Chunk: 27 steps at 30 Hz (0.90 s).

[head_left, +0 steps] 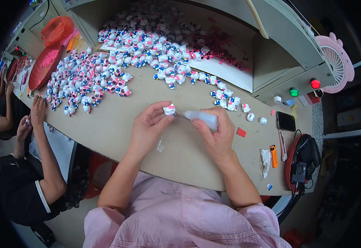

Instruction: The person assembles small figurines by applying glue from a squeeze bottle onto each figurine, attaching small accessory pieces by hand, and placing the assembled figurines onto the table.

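Between the thumb and fingers of my left hand [149, 124] is a small white figurine [169, 109] with a pink patch and a bit of blue. My right hand [219, 134] wraps round a translucent squeeze bottle [203, 119], whose thin nozzle points left at the figurine. Whether the tip touches it is too small to tell. Beyond my hands, a loose row of similar figurines [226, 99] runs along the bench, with a few white round pieces [250, 117] at its right end.
Heaps of figurines [89, 78] cover the back left of the bench [180, 157]; more fill the cabinet opening. At right lie a phone [286, 121], an orange cutter [274, 156], crumpled tissue [265, 162] and a black pouch [306, 157]. A co-worker [27, 177] sits at left. A pink fan [335, 62] stands behind.
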Tool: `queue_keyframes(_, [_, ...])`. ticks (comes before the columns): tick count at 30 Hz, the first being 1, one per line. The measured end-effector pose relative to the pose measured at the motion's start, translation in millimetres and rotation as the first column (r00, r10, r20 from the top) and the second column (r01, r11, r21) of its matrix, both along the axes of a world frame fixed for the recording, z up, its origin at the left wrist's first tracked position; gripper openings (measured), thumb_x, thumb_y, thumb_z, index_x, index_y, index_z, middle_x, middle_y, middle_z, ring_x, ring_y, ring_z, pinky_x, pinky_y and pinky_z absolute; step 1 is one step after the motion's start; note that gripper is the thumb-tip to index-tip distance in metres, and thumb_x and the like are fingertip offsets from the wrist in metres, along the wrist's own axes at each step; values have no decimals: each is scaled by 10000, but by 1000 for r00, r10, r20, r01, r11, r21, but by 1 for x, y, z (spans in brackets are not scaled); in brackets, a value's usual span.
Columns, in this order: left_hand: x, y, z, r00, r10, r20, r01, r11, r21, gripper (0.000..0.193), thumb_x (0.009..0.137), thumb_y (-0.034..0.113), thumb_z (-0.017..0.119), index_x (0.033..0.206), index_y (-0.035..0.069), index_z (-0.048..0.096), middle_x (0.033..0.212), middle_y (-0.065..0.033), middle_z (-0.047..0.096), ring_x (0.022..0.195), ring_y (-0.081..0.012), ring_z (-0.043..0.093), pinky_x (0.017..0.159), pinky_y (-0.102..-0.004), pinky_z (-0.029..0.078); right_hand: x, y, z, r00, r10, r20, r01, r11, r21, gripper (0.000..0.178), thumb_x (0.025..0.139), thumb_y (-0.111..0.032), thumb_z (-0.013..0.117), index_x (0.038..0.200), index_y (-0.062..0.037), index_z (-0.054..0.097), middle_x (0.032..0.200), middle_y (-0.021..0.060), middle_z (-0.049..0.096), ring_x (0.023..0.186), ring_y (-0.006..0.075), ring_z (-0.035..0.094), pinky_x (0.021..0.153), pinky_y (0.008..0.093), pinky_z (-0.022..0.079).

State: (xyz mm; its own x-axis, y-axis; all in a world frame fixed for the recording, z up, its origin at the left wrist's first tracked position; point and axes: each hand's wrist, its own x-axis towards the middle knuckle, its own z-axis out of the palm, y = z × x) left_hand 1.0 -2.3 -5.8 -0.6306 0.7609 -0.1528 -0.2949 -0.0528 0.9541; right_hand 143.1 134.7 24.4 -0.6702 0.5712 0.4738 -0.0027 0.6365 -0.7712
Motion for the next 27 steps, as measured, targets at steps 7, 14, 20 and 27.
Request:
queue_keyframes(7, [0, -1, 2, 1000, -8, 15, 8, 1000, -4, 374, 918, -21, 655, 1282, -26, 568, 1191, -117, 654, 1071, -150, 655, 913, -255, 526, -2, -2, -2, 1000, 8, -17, -7, 1000, 29, 319, 792, -193, 837, 986, -48, 628, 880, 93, 645, 758, 241, 656, 642, 336, 513])
queue_keyframes(14, [1, -1, 0, 1000, 9, -3, -9, 1000, -20, 369, 917, -18, 658, 1277, -23, 577, 1181, -100, 657, 1061, -135, 656, 907, -245, 521, -1, 2, -2, 1000, -12, 11, 12, 999, 34, 321, 791, -196, 837, 983, -48, 626, 878, 97, 643, 757, 251, 654, 646, 343, 515])
queue_keyframes(20, [2, 2, 4, 1000, 25, 10, -24, 1000, -6, 372, 916, -16, 662, 1279, -23, 583, 1161, -84, 662, 1051, -128, 656, 895, -242, 521, 2, 2, 0, 1000, 3, 9, -4, 999, 53, 308, 802, -199, 830, 981, -51, 628, 872, 101, 639, 751, 249, 650, 651, 343, 514])
queue_keyframes(27, [-1, 0, 5, 999, 43, 7, -42, 999, -33, 389, 923, 10, 668, 1298, -26, 571, 1157, -74, 652, 1024, -116, 651, 871, -239, 518, -14, 40, 0, 991, -62, -119, -17, 822, -569, 294, 863, -111, 752, 1055, -31, 545, 923, 61, 611, 795, 119, 630, 643, 286, 527])
